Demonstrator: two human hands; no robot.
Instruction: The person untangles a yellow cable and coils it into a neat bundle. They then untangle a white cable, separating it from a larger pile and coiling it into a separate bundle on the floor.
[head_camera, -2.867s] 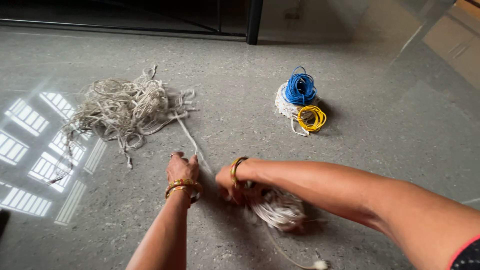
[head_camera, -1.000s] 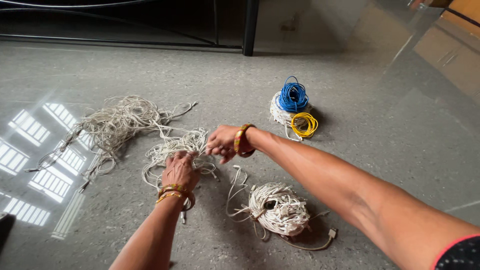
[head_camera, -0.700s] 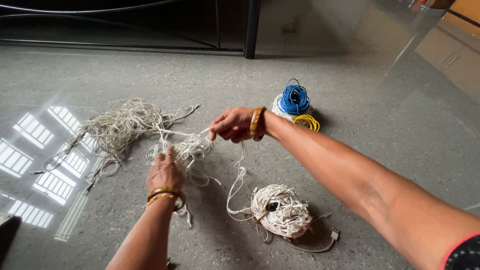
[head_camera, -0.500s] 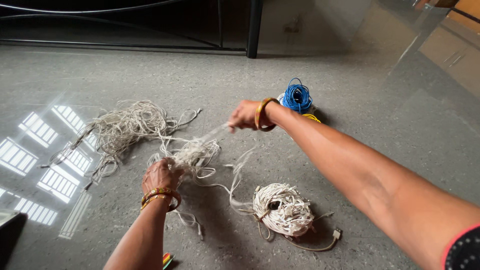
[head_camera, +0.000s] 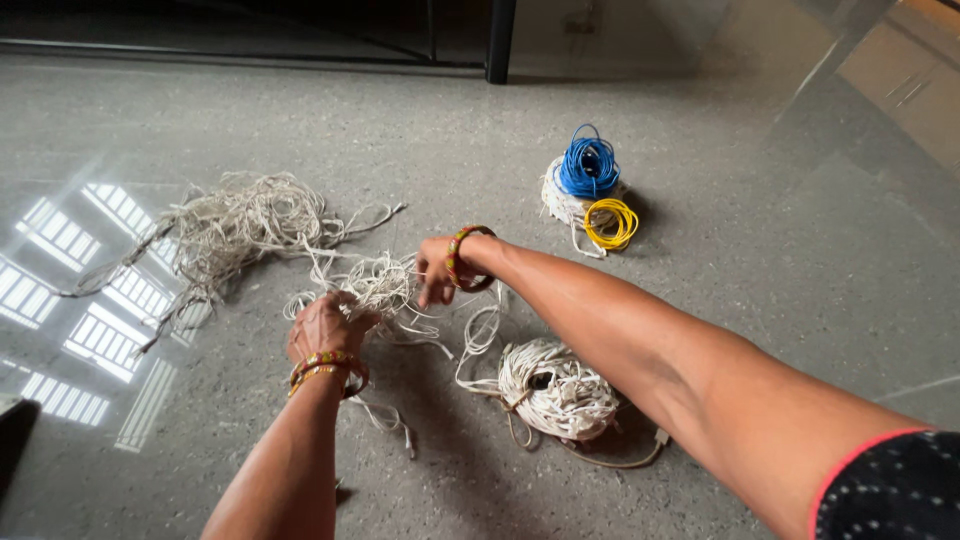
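Since half a second ago, my right hand (head_camera: 436, 272) has dropped from its raised pull near the blue coil (head_camera: 589, 163) back down to the loose tangle (head_camera: 375, 283) of pale cord on the floor (head_camera: 760, 250). Its fingers are closed, pinching a strand at the tangle's right edge. My left hand (head_camera: 322, 326) sits just beside it, fingers curled into the tangle's near side, gripping a clump. The tangle lies between both hands, with a larger heap (head_camera: 245, 220) of the same cord behind it to the left. A wound bundle (head_camera: 556, 390) rests near my right forearm, joined to the tangle by a slack loop. A yellow coil (head_camera: 612, 222) lies by the blue one, well apart. I judge the step goes best with the left hand pinning the clump while the right draws one strand free slowly, easing off at any snag rather than tightening knots.
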